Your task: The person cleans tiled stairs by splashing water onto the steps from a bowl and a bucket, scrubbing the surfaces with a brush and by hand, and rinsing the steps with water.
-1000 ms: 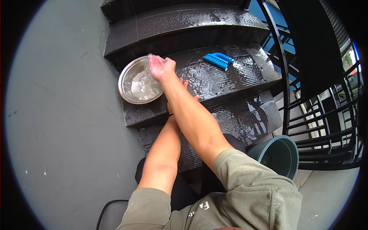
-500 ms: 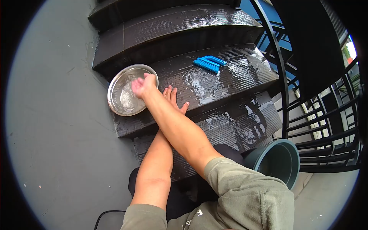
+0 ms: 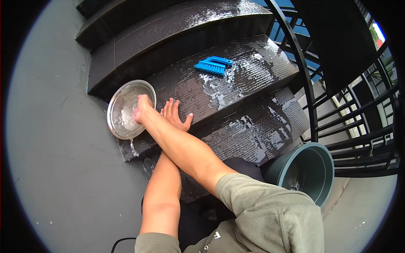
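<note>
A round metal basin [image 3: 126, 90] with water in it sits at the left end of a wet step, by the wall. My right hand [image 3: 143, 108] is inside the basin near its right side, bent at the wrist; its fingers point down and are partly hidden and blurred. Water trickles over the basin's near rim onto the step edge. Crossed beneath my right forearm, my left arm ends in my left hand [image 3: 176, 114], which lies flat on the step with fingers spread, right of the basin. A blue scrubbing brush [image 3: 213, 66] rests farther back on the same step.
Dark steps [image 3: 185, 78] climb away, wet and shiny in patches. A green-grey bucket [image 3: 327, 175] stands at the lower right with a little water inside. Black metal railing [image 3: 301, 59] borders the right side, and a grey wall [image 3: 50, 126] the left.
My right hand has moved lower in the basin, toward its right side. Water now runs over the near rim. The view has shifted; my left hand stays flat on the step.
</note>
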Demonstrator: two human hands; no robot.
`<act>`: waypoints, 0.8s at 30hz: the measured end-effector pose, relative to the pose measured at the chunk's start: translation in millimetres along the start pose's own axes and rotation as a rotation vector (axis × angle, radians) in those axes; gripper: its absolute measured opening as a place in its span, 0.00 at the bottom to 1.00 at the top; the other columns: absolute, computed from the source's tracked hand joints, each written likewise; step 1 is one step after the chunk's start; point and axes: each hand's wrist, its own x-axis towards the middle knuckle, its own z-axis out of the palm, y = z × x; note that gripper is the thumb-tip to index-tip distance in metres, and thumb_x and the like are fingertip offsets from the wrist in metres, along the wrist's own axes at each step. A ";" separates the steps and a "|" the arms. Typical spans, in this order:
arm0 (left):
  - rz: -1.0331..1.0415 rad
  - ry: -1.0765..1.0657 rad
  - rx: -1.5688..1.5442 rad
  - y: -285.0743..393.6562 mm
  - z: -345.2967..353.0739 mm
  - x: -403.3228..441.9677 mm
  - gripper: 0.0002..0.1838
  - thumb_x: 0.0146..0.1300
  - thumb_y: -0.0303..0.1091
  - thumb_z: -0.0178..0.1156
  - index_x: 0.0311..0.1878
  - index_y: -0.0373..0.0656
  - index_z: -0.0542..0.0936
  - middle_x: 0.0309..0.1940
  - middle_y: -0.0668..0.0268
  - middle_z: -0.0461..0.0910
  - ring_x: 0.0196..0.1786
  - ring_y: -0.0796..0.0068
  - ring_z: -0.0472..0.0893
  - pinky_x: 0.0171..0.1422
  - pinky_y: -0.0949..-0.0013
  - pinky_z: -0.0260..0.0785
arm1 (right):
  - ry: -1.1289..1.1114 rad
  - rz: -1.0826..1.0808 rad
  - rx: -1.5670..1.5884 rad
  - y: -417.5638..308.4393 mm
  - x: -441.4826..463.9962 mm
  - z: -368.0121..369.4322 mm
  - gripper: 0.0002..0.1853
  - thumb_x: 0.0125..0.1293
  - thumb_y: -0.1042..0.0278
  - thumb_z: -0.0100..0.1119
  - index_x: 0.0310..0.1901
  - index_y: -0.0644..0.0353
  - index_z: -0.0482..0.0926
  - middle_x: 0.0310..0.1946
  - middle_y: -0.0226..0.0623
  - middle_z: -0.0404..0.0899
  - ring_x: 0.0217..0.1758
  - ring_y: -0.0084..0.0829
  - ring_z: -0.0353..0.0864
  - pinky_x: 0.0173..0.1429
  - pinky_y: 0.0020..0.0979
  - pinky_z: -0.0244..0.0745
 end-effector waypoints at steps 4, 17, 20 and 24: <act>0.015 0.008 0.009 -9.4 14.2 -2.0 0.40 0.58 0.50 0.68 0.71 0.41 0.69 0.75 0.52 0.62 0.79 0.52 0.57 0.82 0.48 0.46 | -0.786 -0.138 0.661 -45.7 -55.3 9.4 0.25 0.77 0.50 0.43 0.61 0.64 0.70 0.63 0.47 0.73 0.68 0.45 0.74 0.70 0.42 0.72; -0.001 -0.025 0.046 -0.3 -1.6 -1.3 0.38 0.60 0.53 0.65 0.69 0.42 0.72 0.75 0.54 0.63 0.78 0.54 0.60 0.81 0.49 0.48 | -0.036 -0.038 0.208 -3.3 13.8 2.0 0.35 0.70 0.48 0.52 0.68 0.70 0.67 0.72 0.51 0.63 0.75 0.45 0.65 0.75 0.45 0.62; 0.038 0.023 0.070 -6.4 12.8 -1.7 0.37 0.61 0.52 0.65 0.69 0.42 0.72 0.75 0.54 0.63 0.78 0.54 0.60 0.81 0.49 0.47 | -0.861 -0.100 0.690 -42.7 -49.6 3.0 0.25 0.77 0.50 0.43 0.58 0.66 0.74 0.56 0.47 0.81 0.60 0.46 0.81 0.66 0.43 0.77; 0.071 0.100 -0.015 -1.9 6.1 -10.0 0.36 0.61 0.47 0.67 0.70 0.42 0.71 0.75 0.54 0.63 0.78 0.54 0.59 0.82 0.49 0.47 | -0.663 -0.238 0.153 -59.9 -69.8 15.1 0.30 0.76 0.45 0.43 0.68 0.61 0.65 0.68 0.49 0.69 0.72 0.48 0.69 0.75 0.53 0.61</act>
